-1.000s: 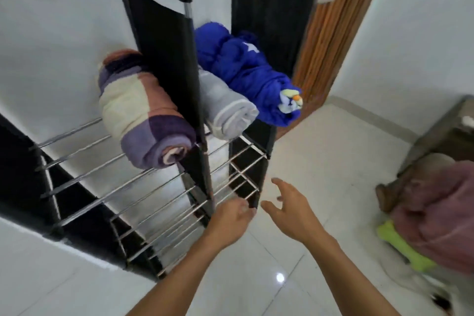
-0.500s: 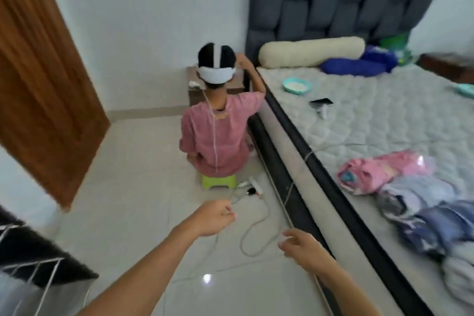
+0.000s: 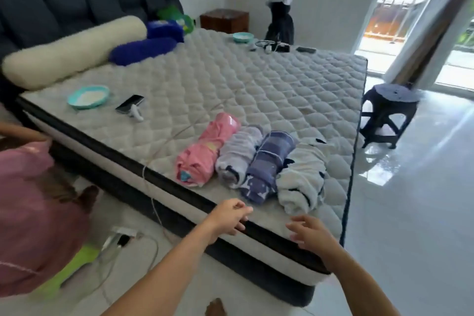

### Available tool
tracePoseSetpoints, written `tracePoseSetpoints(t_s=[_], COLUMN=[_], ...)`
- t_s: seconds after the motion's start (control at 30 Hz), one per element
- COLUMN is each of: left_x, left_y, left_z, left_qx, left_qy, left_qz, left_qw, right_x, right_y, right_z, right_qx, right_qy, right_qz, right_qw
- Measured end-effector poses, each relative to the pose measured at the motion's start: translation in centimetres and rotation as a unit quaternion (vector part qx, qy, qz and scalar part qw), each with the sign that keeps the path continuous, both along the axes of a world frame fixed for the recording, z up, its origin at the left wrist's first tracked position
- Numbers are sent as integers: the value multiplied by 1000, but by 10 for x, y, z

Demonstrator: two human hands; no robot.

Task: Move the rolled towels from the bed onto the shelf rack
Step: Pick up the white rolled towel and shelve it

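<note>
no readable writing or brand on anything here; prints on the towels are just patterns. left hand [image 3: 230, 215] hovers over the near edge of the bed [image 3: 256, 79], fingers loosely curled, half open, holding nothing. can't tell if it touches the mattress border. right hand [image 3: 311, 235] is spread wider, fingers apart, empty, just short of the white towel [image 3: 302, 177], not touching it.

four rolled towels lie side by side near the bed's front edge, touching each other: pink towel [image 3: 205, 151] on the left, then pale striped towel [image 3: 238, 156], blue plaid towel [image 3: 266, 164], white towel with dark marks on the right.

further back on the mattress: teal bowl [image 3: 88, 96], dark phone [image 3: 129, 103] beside it, cream bolster [image 3: 71, 51] and blue bolster [image 3: 143, 50] by the headboard. second teal bowl [image 3: 243, 37] and some cables at the far side. dark stool [image 3: 388, 110] on the floor right of the bed. person in a pink top [image 3: 33, 213] sits low at left, on a green stool [image 3: 77, 264], power strip [image 3: 120, 236] near them.
</note>
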State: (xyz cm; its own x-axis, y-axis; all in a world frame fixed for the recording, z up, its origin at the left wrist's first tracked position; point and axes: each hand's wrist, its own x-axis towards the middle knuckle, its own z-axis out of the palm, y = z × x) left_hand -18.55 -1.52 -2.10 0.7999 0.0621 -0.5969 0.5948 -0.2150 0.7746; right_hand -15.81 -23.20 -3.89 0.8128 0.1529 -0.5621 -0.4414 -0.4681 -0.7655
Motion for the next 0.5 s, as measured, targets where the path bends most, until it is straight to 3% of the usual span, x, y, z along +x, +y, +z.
tracePoseSetpoints(t_s=[0.13,0.5], left_x=[69,162], left_y=[-35,-68], left_z=[-18,-69], left_qx=[-169,-200], left_qy=[94,255], left_qz=[94,93], left_qw=[977,942], right_x=[37,153], right_y=[-17,-34], right_z=[0,-27], right_qx=[-13,-23], right_qy=[19,14], right_qz=[-95,-204], right_qw=[995,979])
